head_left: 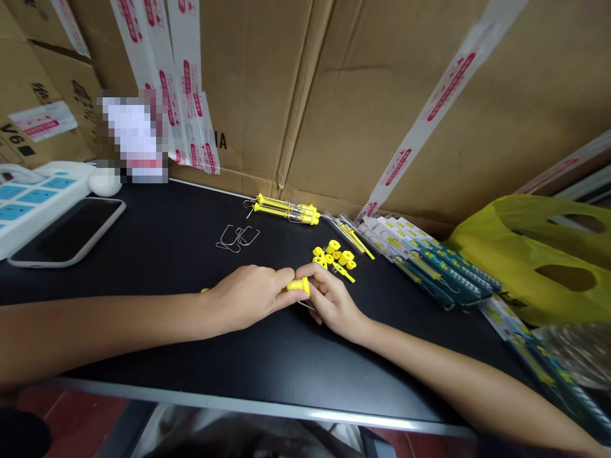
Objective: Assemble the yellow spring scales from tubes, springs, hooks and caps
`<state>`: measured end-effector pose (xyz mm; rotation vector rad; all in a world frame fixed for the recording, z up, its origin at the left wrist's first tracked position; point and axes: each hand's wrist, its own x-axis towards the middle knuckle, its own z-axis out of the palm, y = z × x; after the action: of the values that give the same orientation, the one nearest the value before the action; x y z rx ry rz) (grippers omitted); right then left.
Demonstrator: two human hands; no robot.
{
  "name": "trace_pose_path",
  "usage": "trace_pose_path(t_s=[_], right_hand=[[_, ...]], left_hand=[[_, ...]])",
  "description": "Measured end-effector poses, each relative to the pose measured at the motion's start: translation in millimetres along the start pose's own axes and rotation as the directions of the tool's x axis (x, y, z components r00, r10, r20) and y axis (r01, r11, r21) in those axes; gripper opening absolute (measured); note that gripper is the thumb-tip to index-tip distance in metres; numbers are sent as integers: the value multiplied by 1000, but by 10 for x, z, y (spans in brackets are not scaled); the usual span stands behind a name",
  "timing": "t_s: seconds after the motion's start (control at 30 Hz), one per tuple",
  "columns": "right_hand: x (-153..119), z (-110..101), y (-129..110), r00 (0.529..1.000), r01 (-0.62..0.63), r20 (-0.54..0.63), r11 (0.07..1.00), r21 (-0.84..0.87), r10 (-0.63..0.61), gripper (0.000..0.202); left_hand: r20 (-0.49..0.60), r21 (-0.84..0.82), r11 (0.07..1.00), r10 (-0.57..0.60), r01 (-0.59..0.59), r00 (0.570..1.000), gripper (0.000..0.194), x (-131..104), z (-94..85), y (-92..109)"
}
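Yellow piece (298, 285), partly hidden in left hand (251, 296)

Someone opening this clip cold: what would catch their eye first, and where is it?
Probably the bright yellow plastic piece mid-table, pinched by the left hand, with the right hand at its flared end. Next, the large yellow plastic bag at the right edge, then the cluster of small yellow parts on the black tabletop just beyond the right hand.
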<state>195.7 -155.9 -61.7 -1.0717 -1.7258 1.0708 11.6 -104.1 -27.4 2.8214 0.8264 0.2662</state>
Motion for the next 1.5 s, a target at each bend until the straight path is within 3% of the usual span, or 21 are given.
trace_pose_path(t_s=[0.2, 0.4, 0.7, 0.93, 1.0, 1.07, 1.13, 1.23, 1.5], right_hand=[[-12, -7, 12, 998, -58, 1, 994, 93, 59, 16], [15, -53, 9, 991, -128, 57, 969, 212, 118, 19], [-5, -56, 41, 998, -70, 9, 986, 154, 70, 20], [17, -35, 27, 995, -101, 38, 969, 226, 95, 18], [1, -38, 14, 997, -73, 4, 967, 243, 74, 16], [-22, -47, -1, 999, -3, -50, 988, 157, 11, 14], [-41, -58, -19, 992, 90, -86, 994, -64, -96, 12], [-52, -63, -35, 964, 201, -100, 920, -336, -247, 10], [-55, -32, -17, 982, 167, -70, 982, -84, -173, 20]], left_hand=[[23, -103, 993, 55, -53, 998, 48, 51, -41, -57], [22, -332, 937, 126, -112, 992, 45, 87, -86, -97], [85, -439, 899, 53, -10, 995, 53, 76, -107, -73], [111, -527, 850, 64, 4, 992, 48, 64, -150, -65], [70, -532, 847, 48, -4, 996, 44, 63, -154, -77], [14, -529, 848, 31, -19, 999, 40, 66, -151, -88], [-29, -512, 859, 15, -28, 999, 39, 72, -143, -96], [-50, -446, 895, -12, -12, 999, 41, 81, -128, -98], [-43, -212, 977, -37, 27, 998, 40, 80, -103, -81]])
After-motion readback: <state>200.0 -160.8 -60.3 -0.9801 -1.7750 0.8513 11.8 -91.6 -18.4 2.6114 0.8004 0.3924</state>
